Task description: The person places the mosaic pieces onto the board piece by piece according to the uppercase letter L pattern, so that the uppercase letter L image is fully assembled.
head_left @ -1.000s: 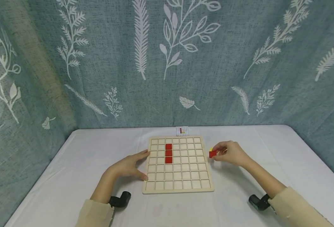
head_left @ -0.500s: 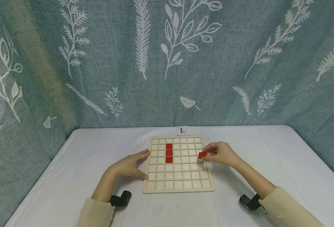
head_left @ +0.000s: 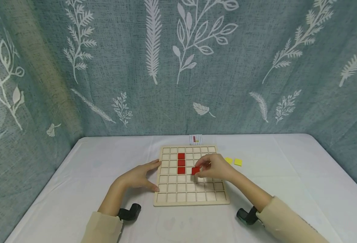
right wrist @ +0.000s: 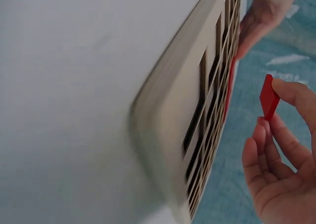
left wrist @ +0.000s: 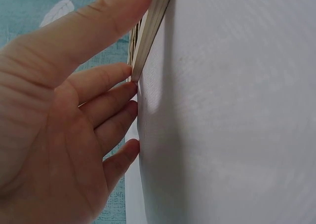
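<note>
Apparently midway through filling a square pale-wood grid board (head_left: 191,204), a person's right hand (head_left: 213,166) pinches a flat red square tile (head_left: 195,171) between thumb and fingertips, held above the cells to the right of three matching red square tiles (head_left: 181,163). The left hand (head_left: 137,178) is spread wide, thumb and fingers touching the board's left edge. By the look of it, half the job is done: those three sit seated in the third column, while the held tile and two flat yellow square tiles (head_left: 238,162), lying on the white tablecloth (head_left: 284,165) near the board's right edge, seem left to place. A small printed grid card (head_left: 196,139) at the far edge bears red and yellow marks, too small to count. Bare cells below the red column offer open room, and cloth stretches to either side; the right forearm (head_left: 251,189) crosses the board's right edge.
</note>
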{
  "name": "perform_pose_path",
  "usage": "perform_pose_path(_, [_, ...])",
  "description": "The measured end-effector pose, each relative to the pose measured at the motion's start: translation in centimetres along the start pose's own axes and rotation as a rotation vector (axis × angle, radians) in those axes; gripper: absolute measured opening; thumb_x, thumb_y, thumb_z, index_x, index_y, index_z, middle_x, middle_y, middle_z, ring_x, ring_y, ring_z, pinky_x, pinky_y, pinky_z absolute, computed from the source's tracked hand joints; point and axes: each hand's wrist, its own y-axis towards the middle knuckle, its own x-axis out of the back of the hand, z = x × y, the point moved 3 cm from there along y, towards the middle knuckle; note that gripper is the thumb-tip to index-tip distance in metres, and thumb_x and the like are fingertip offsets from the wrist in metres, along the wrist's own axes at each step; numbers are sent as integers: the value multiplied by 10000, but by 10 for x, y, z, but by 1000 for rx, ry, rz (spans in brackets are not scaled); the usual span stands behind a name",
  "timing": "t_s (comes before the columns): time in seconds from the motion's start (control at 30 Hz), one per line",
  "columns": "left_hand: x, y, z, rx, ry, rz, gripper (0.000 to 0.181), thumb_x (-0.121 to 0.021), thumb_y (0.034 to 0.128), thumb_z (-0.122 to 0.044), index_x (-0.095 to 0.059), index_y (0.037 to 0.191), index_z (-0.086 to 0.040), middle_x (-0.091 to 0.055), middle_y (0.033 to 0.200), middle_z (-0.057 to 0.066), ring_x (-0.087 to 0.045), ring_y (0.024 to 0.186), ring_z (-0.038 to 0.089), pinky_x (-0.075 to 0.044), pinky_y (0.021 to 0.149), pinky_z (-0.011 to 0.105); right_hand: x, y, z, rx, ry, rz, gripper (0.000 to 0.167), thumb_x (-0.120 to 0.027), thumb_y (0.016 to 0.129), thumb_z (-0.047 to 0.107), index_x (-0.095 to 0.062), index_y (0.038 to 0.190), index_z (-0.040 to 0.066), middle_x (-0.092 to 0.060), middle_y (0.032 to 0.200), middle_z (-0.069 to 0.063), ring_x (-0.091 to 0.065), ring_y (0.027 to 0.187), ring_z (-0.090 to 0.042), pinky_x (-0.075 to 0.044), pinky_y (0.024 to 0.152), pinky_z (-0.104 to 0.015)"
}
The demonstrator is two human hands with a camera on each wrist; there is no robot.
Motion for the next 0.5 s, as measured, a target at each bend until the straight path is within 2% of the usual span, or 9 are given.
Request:
perform_pose_path(0.27, [0, 0, 0, 2, 5, 2, 967, -843, 624, -243, -339, 1415, -12, -230, 1504, 172, -188, 1376, 379, -186, 1096, 535, -15, 10, 16, 29, -5, 25, 203, -745, 743, 138, -692, 921, 55, -661, 817, -17, -525, 654, -73, -470, 597, -208])
perform_pose_path(0.5, [0, -1, 1, -4, 20, 3, 967, -839, 634, -262, -332, 1421, -21, -231, 1505, 167, -190, 1377, 374, -192, 1094, 535, -29, 18, 22, 47, -94, 66, 211, -757, 747, 172, -695, 918, 65, -647, 745, 46, -507, 600, -41, -452, 547, -185])
